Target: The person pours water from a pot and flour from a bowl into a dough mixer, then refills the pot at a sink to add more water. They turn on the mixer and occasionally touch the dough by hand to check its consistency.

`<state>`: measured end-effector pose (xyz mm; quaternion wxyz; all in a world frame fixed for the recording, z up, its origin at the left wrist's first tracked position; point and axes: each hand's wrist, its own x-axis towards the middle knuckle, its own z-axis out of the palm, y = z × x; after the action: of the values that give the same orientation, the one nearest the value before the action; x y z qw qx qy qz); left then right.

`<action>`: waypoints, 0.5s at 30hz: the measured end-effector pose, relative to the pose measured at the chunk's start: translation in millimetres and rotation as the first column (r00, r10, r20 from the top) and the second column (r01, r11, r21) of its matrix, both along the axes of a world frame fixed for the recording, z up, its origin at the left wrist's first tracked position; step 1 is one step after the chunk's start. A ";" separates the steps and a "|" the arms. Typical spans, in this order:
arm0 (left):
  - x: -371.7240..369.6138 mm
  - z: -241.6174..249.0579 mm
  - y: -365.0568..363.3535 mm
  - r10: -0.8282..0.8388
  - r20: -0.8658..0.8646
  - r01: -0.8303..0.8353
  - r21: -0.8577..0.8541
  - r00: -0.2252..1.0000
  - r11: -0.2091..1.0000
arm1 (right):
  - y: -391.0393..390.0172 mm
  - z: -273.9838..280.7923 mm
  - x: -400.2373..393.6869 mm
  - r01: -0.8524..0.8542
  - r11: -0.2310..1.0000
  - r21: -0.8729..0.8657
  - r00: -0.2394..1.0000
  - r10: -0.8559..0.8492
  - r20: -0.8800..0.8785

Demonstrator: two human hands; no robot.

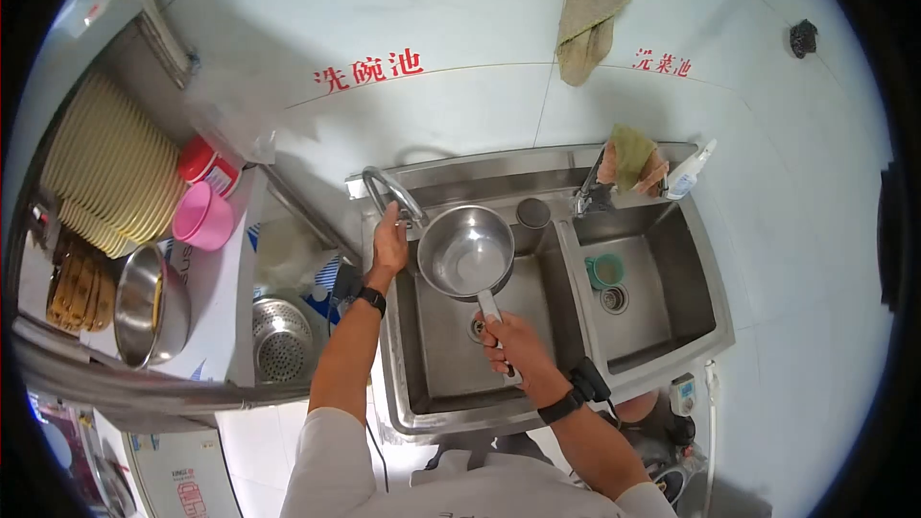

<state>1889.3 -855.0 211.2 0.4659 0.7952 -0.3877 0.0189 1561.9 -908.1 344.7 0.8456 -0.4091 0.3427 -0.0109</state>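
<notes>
Pointing bodyward, long pan handle

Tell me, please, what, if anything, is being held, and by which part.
The right hand holds a metal saucepan by its handle. The left hand is at the faucet; whether it grips it cannot be told.

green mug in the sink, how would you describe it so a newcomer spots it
Find the steel double sink, then look into its smaller, right-hand basin. The mug is near the left side, by the round drain; its teal green stands out against grey metal.
</notes>
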 end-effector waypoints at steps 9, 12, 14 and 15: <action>20.8 -7.5 -13.5 -0.078 -0.012 0.079 0.148 0.997 0.986 | 20.9 8.2 20.8 0.059 0.998 0.023 0.998 -0.059 -0.012; 14.3 -16.2 -0.8 -0.111 -0.036 0.115 0.139 0.993 0.984 | 28.9 4.7 25.7 0.087 0.993 0.077 0.996 -0.087 0.004; 10.5 -25.8 5.8 -0.152 -0.049 0.158 0.165 0.987 0.974 | 34.8 3.8 27.5 0.104 0.989 0.105 0.994 -0.106 0.014; 7.9 -29.5 6.2 -0.147 -0.079 0.152 0.056 0.986 0.987 | 36.5 3.6 29.1 0.109 0.988 0.106 0.994 -0.111 0.013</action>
<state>1897.2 -848.8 181.7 0.4553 0.7780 -0.4290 -0.0576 1591.0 -871.6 348.3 0.8673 -0.3446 0.3566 -0.0434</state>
